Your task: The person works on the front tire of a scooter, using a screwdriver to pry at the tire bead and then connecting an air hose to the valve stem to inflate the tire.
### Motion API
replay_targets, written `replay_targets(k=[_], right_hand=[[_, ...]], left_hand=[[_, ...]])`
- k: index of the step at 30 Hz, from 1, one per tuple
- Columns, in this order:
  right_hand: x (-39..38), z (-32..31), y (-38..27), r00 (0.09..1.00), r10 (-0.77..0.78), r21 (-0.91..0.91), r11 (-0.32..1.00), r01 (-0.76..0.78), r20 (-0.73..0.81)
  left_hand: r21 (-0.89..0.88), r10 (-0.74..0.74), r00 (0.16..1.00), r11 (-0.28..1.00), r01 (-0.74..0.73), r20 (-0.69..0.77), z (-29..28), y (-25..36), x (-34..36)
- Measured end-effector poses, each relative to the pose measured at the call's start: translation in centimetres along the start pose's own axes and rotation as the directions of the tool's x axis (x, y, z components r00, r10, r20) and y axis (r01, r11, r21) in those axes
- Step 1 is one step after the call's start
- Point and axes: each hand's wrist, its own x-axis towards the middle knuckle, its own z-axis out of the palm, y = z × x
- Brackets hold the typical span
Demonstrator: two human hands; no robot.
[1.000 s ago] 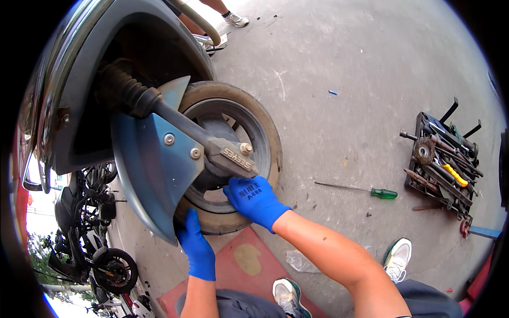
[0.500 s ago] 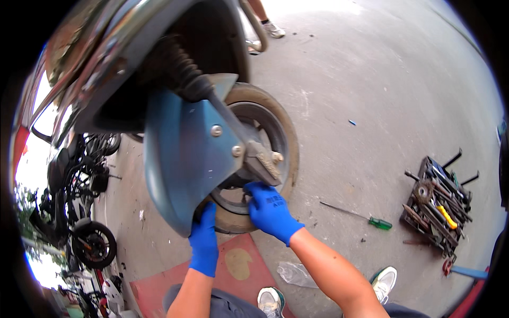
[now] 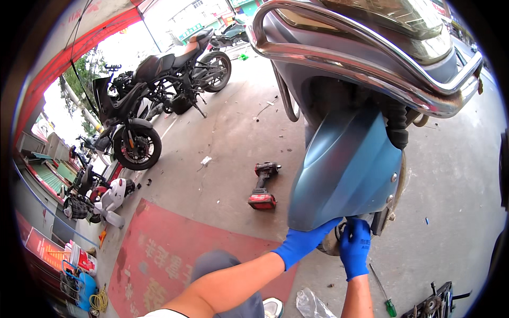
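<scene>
It looks like an open-air motorcycle repair shop: motorcycles [image 3: 139, 126] stand far left by a red canopy [image 3: 95, 32], a scooter [image 3: 347, 169] at right, with a cordless power tool [image 3: 261, 184], screwdriver [image 3: 391, 308] and clustered hand tools [image 3: 433, 305] on the concrete floor [image 3: 233, 148].

Floor [image 3: 233, 143]: grey, littered — red mat [image 3: 185, 228] | canopy [image 3: 106, 29]: red-edged, upper left | daylight: bright

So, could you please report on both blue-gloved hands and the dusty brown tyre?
Left hand at lower edge of glossy blue fender; right hand by tyre; fender covering most of tyre.
</scene>
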Motion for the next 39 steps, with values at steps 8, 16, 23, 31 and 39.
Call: replay_targets(k=[8, 16, 23, 31, 39], right_hand=[[0.2, -0.5, -1.6, 0.995, 0.079, 0.030, 0.997, -0.078, -0.056], [0.8, -1.1, -0.4, 0.970, -0.200, 0.030, 0.978, 0.206, -0.137], [0.5, 1.1, 0.1, 0.971, -0.106, 0.036, 0.993, 0.117, -0.212], [0.3, 0.8, -0.6, 0.980, -0.079, 0.112, 0.989, 0.101, -0.182], [-0.5, 0.6, -1.8, 0.987, 0.047, 0.204, 0.979, -0.015, -0.155]], left_hand=[[0.028, -0.037, 0.999, 0.999, 0.037, 0.014, -0.2, 0.4, 0.2], [0.115, 0.007, 1.000, 0.993, -0.004, -0.027, 0.9, 0.6, 0.7], [0.104, 0.040, 0.996, 0.994, -0.031, -0.085, 0.5, 0.9, 0.5], [0.064, 0.001, 0.998, 0.998, 0.002, -0.058, -0.1, 0.7, 0.6], [0.112, 0.067, 0.996, 0.992, -0.061, -0.051, -0.4, 0.2, 0.8]])
